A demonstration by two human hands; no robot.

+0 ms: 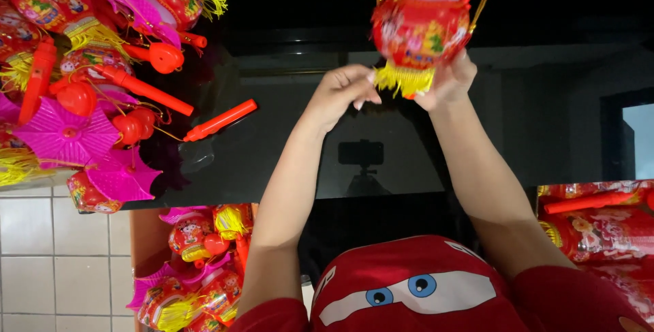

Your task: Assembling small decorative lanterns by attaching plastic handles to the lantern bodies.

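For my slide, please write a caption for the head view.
Two hands hold up a red lantern with yellow fringe.

Red lantern [420, 32] with cartoon print, yellow fringe and pink top at twelve o'clock, glossy black table [272, 134], red handle sticks [219, 120] and magenta tops heaped at ten o'clock, red shirt [422, 291] with blue cartoon eyes at six o'clock

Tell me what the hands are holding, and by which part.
The right hand grips the red lantern at its lower edge; the left hand pinches its yellow fringe.
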